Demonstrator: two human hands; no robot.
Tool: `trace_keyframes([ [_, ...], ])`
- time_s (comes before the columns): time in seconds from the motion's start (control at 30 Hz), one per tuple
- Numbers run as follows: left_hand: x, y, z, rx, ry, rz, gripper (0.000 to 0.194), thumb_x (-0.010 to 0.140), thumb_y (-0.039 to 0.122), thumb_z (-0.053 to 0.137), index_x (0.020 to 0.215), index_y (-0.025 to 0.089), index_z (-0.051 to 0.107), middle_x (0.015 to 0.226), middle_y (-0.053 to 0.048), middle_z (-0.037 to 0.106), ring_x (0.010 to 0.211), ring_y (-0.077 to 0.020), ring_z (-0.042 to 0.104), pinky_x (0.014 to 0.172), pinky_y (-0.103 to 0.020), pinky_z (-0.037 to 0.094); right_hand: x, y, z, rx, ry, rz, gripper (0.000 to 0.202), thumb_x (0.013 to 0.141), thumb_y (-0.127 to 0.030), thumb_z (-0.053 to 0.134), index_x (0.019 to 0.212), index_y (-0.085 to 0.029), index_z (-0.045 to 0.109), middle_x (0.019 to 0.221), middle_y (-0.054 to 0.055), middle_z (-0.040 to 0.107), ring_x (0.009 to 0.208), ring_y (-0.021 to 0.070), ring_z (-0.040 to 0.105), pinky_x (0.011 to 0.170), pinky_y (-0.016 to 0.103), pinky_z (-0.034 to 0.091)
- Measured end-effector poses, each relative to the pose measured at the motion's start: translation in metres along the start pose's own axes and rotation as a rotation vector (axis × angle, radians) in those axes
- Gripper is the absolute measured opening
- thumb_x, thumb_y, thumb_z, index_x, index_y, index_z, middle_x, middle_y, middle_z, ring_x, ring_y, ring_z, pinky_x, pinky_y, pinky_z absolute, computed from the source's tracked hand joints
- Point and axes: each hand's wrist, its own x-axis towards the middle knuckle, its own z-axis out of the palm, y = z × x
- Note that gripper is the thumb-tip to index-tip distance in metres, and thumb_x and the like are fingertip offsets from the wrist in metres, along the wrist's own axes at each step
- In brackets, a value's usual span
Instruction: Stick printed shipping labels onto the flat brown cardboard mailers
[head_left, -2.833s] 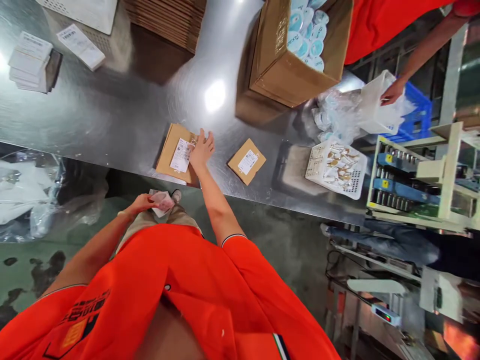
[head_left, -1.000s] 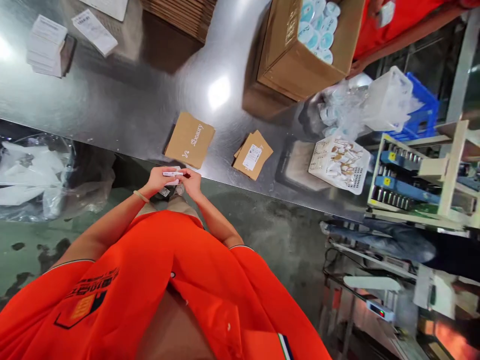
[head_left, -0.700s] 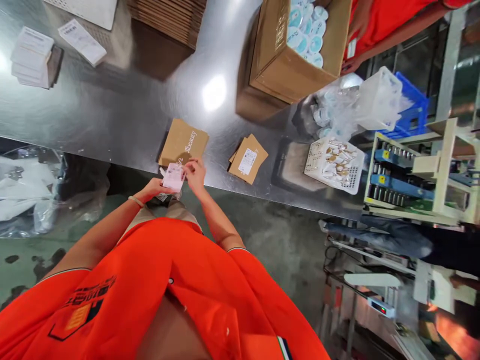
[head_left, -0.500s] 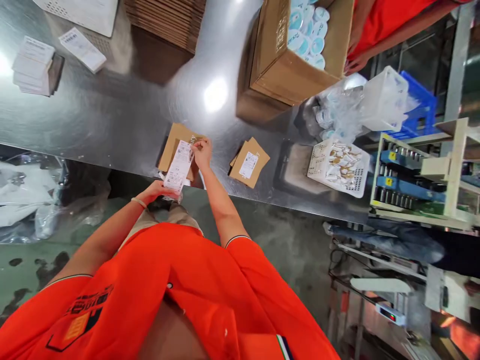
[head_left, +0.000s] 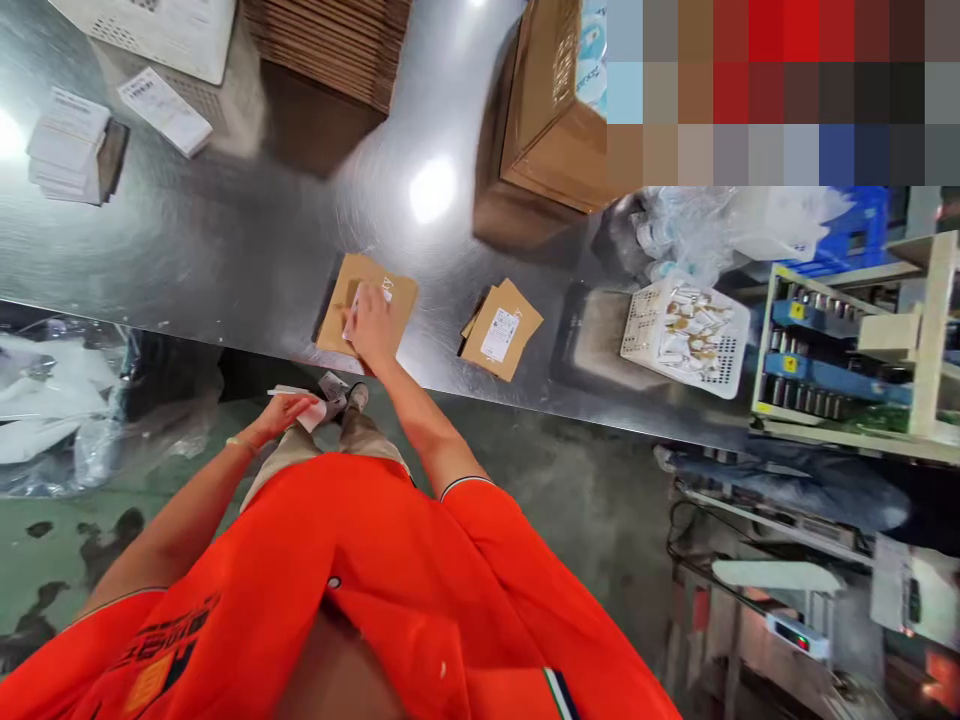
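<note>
My right hand (head_left: 373,327) lies over a flat brown cardboard box (head_left: 401,292) near the table's front edge. Its fingers are stretched out on a white printed label (head_left: 386,295), mostly hidden beneath them. Below the edge, my left hand (head_left: 283,413) is closed on a strip of white labels (head_left: 311,412), folded and hanging down. To the right, a smaller group of brown boxes (head_left: 519,300) overlaps; the top one carries a white label (head_left: 499,334).
The metal table (head_left: 247,240) bears stacked paper slips (head_left: 67,145), folded cardboard (head_left: 322,45), a large carton (head_left: 551,130) and a white basket (head_left: 637,320) of small packets. Shelving (head_left: 825,350) stands to the right. A pixelated block hides the upper right.
The label has parted from the strip and is now under my right hand on the box. My left hand has moved down and left with the strip.
</note>
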Motion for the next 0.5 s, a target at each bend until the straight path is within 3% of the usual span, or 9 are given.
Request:
trace_keyframes([
  [0.07,0.008,0.018,0.002,0.048,0.051,0.059,0.051,0.087,0.06,0.077,0.104,0.015,0.09,0.105,-0.015,0.089,0.101,-0.0351,0.081,0.098,-0.045,0.065,-0.009,-0.008,0.009,-0.017,-0.105,-0.073,0.077,0.119,-0.05,0.057,0.18,-0.005,0.047,0.19,0.028,0.036,0.181,0.0393,0.03,0.147,0.06,0.026],
  [0.13,0.025,0.04,0.004,0.092,0.128,0.079,0.059,0.093,0.05,0.074,0.137,0.011,0.085,0.111,-0.014,0.089,0.094,-0.0313,0.08,0.095,-0.043,0.065,-0.012,-0.008,0.011,-0.028,-0.125,-0.048,0.078,0.121,-0.05,0.055,0.181,-0.001,0.043,0.192,0.03,0.031,0.183,0.0378,0.027,0.148,0.057,0.022],
  [0.23,0.055,0.069,0.0,0.212,0.263,0.049,0.083,0.095,0.034,0.076,0.172,0.009,0.06,0.116,-0.015,0.088,0.096,-0.0316,0.082,0.098,-0.042,0.064,-0.012,0.01,0.0,-0.027,-0.022,0.193,0.069,0.121,-0.033,0.05,0.181,0.001,0.041,0.191,0.031,0.029,0.183,0.0379,0.026,0.147,0.059,0.023],
  [0.3,0.068,0.083,-0.003,0.328,0.31,0.02,0.081,0.095,0.026,0.077,0.172,0.008,0.06,0.119,-0.019,0.088,0.107,-0.0364,0.083,0.102,-0.044,0.063,-0.017,0.024,-0.009,0.003,0.088,0.402,0.065,0.118,-0.026,0.049,0.178,-0.002,0.047,0.191,0.031,0.032,0.181,0.0405,0.029,0.144,0.063,0.03],
  [0.37,0.073,0.093,-0.001,0.413,0.301,0.008,0.068,0.097,0.023,0.077,0.163,0.009,0.069,0.123,-0.023,0.087,0.12,-0.0416,0.082,0.106,-0.047,0.062,-0.028,0.035,-0.014,0.083,0.162,0.539,0.058,0.115,-0.025,0.052,0.169,-0.005,0.059,0.186,0.033,0.041,0.174,0.0421,0.042,0.137,0.063,0.04],
  [0.5,0.065,0.097,0.021,0.374,0.201,0.061,0.065,0.094,0.029,0.082,0.156,0.01,0.075,0.126,-0.023,0.087,0.127,-0.0435,0.08,0.113,-0.049,0.06,-0.054,0.055,-0.022,0.257,0.169,0.671,0.033,0.109,-0.024,0.062,0.134,-0.007,0.076,0.143,0.03,0.077,0.131,0.0344,0.074,0.111,0.046,0.06],
])
